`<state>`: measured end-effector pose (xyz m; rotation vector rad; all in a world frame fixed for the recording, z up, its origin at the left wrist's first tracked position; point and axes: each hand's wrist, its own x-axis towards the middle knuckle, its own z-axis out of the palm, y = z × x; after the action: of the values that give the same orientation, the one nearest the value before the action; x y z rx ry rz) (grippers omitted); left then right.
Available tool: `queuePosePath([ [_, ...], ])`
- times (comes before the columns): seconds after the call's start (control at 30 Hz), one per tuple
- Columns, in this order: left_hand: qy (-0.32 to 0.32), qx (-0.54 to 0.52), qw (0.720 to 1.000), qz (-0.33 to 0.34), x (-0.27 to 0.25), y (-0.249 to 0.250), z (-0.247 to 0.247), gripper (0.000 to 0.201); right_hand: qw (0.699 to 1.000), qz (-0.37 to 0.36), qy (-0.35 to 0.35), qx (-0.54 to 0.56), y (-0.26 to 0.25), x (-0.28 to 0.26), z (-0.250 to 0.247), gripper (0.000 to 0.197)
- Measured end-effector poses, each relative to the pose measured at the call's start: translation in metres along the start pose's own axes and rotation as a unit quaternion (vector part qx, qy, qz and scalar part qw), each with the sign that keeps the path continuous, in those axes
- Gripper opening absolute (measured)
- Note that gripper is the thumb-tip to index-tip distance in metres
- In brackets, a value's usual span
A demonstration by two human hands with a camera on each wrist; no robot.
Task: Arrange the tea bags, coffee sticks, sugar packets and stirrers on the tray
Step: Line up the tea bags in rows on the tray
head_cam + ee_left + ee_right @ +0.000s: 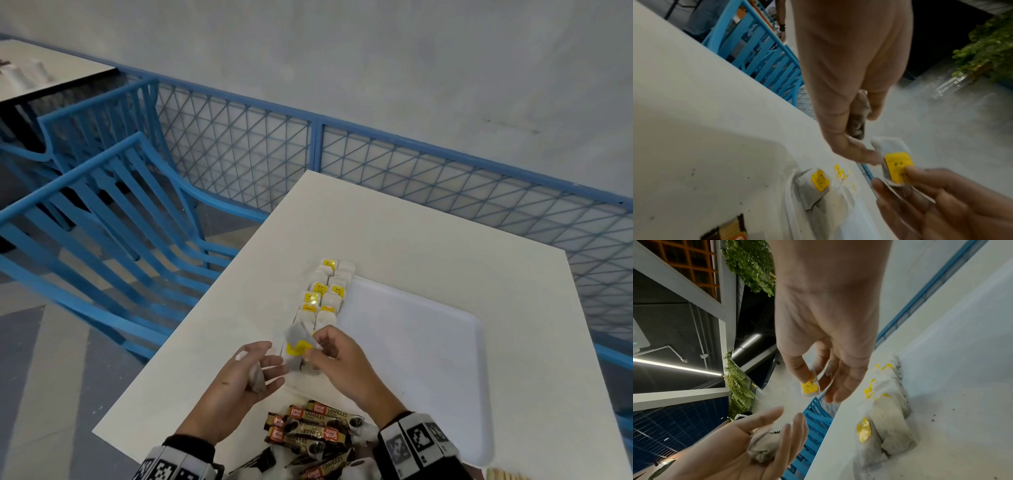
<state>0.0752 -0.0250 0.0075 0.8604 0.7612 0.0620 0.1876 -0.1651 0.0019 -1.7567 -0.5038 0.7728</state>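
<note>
In the head view, a white tray point(428, 342) lay on a white table point(428, 233), and a double row of tea bags point(325, 294) ran along the tray's left edge, from far to near; whether the row lay inside the rim could not be told. Probably the row was kept at the edge to leave the middle of the tray free for the other items. The right hand point(337, 356) held one tea bag point(299, 344) with a yellow tag just above the near end of the row. The left hand point(246, 373) waited just beside it on the left. The coffee sticks point(308, 431) lay in a loose pile on the table, near the person, not yet arranged.

In the left wrist view, the left hand point(849, 97) kept a spare tea bag point(857, 120) between the thumb and the half-curled fingers, as a supply for the next places in the row.

In the right wrist view, the thumb and forefinger of the right hand point(824, 337) pinched the tagged bag point(809, 387) at its yellow tag, and the other fingers hung loose and almost straight. The left palm point(748, 447) faced up, its fingers only lightly curled around the crumpled bag point(764, 446).
</note>
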Motion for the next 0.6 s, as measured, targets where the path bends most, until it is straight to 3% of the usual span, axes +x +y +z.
queuePosePath([
  [0.13,-0.023,-0.079,0.996,-0.033,-0.001,0.005,-0.004,0.021,0.999,-0.016,0.048,-0.013,0.005,-0.003,-0.013,0.016],
  [0.27,-0.043,-0.02,0.998,-0.038,0.0,0.004,-0.01,0.046,0.994,-0.016,0.064,-0.083,0.013,-0.006,-0.023,0.022],
  [0.43,-0.008,0.076,0.997,0.004,0.005,-0.005,-0.015,0.028,0.991,0.002,0.072,-0.113,0.022,-0.006,-0.027,0.022],
  [0.6,-0.002,0.129,0.991,0.03,0.004,-0.007,-0.018,0.031,0.991,0.011,0.08,-0.108,0.024,-0.006,-0.028,0.019],
])
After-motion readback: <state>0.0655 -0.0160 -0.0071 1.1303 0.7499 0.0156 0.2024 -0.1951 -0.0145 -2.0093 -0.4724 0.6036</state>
